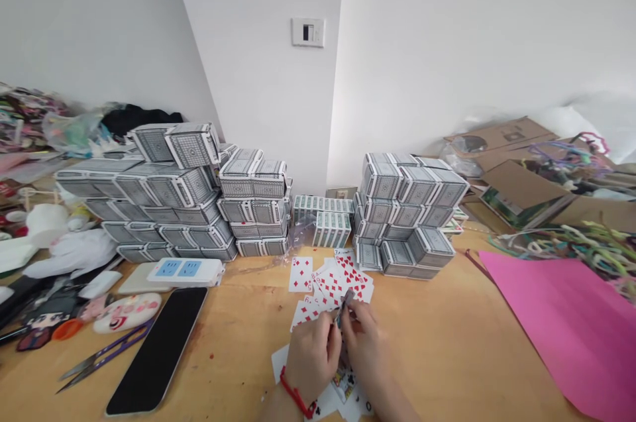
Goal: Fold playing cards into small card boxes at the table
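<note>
Head camera shows both hands meeting on the near side of the face-up spread of red cards [334, 279] on the wooden table [447, 356]. The left hand [311, 356] and right hand [365, 342] pinch a thin packet of cards [344, 301] between them, edge up, likely to keep it squared. Boxed decks [407, 223] stack behind the spread; a phone [159, 349] lies well left of it. Loose cards [342, 399] lie under the wrists.

Wooden table [447, 356] with cards [342, 279], phone [159, 349]
</note>
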Demonstrator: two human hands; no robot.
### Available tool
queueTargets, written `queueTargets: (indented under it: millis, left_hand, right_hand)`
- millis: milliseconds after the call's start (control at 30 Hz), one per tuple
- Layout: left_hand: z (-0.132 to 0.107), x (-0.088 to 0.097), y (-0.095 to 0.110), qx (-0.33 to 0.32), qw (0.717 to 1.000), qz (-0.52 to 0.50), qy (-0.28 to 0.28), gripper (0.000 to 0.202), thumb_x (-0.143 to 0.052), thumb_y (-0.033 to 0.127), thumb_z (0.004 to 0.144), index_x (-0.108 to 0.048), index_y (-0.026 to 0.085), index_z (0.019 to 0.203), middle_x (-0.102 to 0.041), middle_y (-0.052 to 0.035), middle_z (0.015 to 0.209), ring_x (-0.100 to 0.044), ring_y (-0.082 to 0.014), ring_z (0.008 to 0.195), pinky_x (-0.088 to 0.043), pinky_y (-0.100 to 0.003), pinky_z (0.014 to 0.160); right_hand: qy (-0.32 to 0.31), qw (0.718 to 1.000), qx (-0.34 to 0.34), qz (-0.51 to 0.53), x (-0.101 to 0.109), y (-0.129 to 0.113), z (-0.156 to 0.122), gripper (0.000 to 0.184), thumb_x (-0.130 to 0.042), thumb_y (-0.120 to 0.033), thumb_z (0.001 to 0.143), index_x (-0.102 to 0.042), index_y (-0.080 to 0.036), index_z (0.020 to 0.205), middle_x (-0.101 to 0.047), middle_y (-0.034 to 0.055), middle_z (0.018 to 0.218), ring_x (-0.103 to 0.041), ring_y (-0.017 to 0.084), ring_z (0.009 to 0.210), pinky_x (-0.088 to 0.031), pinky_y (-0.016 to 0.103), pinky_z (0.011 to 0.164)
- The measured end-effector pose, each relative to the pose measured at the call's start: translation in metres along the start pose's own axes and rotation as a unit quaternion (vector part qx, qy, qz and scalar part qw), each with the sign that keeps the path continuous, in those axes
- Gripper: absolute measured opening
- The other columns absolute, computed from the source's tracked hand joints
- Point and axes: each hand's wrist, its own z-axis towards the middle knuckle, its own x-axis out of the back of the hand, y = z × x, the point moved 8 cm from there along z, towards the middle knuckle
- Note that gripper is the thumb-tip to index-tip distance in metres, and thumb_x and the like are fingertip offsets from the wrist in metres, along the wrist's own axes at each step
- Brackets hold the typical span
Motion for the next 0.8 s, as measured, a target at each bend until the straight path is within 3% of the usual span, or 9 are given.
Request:
queueTargets:
  millis: [100,300,467,700,800]
  left_hand:
    - [0.0001,0.0006,-0.0017,0.012,1.0,-0.001,-0.001,0.014,-0.034,0.017,0.083,-0.042,0.019,0.072,-0.05,0.0024,0.047,-0.052,-0.0119,0.042,-0.034,-0.022,0.041]
    - [0.0001,0.0037,0.0007,0.003,1.0,-0.011,0.008,0.013,-0.035,0.015,0.082,-0.043,0.019,0.073,-0.052,0.0015,0.051,-0.053,-0.0118,0.045,-0.034,-0.022,0.043]
    - [-0.0001,0.0016,-0.0011,0.006,1.0,0.001,0.004,0.012,-0.036,0.014,0.082,-0.043,0.019,0.073,-0.052,0.0017,0.049,-0.053,-0.0121,0.044,-0.032,-0.023,0.042]
    - [-0.0003,0.0002,0.0009,0.0,1.0,0.003,0.002,0.011,-0.036,0.014,0.082,-0.044,0.018,0.076,-0.052,0.0023,0.049,-0.053,-0.0118,0.043,-0.033,-0.022,0.042]
    - [-0.0003,-0.0016,0.0001,0.001,1.0,0.006,-0.006,0.011,-0.036,0.014,0.082,-0.043,0.018,0.076,-0.051,0.0028,0.048,-0.052,-0.0119,0.042,-0.033,-0.023,0.042]
  right_hand:
    - [-0.016,1.0,-0.006,-0.01,-0.0022,0.0014,-0.0002,0.028,-0.041,-0.038,0.083,-0.06,-0.019,0.075,-0.063,0.0057,0.069,-0.058,0.015,0.059,-0.047,0.024,0.055]
    - [-0.009,0.999,-0.033,0.003,-0.0027,0.0076,-0.0045,0.034,-0.04,-0.04,0.083,-0.059,-0.016,0.099,-0.067,0.0089,0.083,-0.063,0.016,0.066,-0.048,0.022,0.059]
    - [-0.041,0.998,-0.048,-0.027,-0.0067,0.0088,-0.0064,0.034,-0.038,-0.041,0.084,-0.061,-0.017,0.091,-0.066,0.0065,0.066,-0.062,0.016,0.054,-0.044,0.022,0.046]
    - [-0.035,0.998,-0.043,-0.011,-0.0062,0.0088,-0.0056,0.036,-0.035,-0.04,0.085,-0.056,-0.017,0.103,-0.068,0.0091,0.079,-0.065,0.019,0.065,-0.047,0.023,0.05]
    - [-0.02,0.999,-0.041,-0.019,-0.005,0.0097,-0.0058,0.036,-0.036,-0.042,0.084,-0.058,-0.017,0.099,-0.068,0.008,0.073,-0.064,0.018,0.06,-0.047,0.023,0.05]
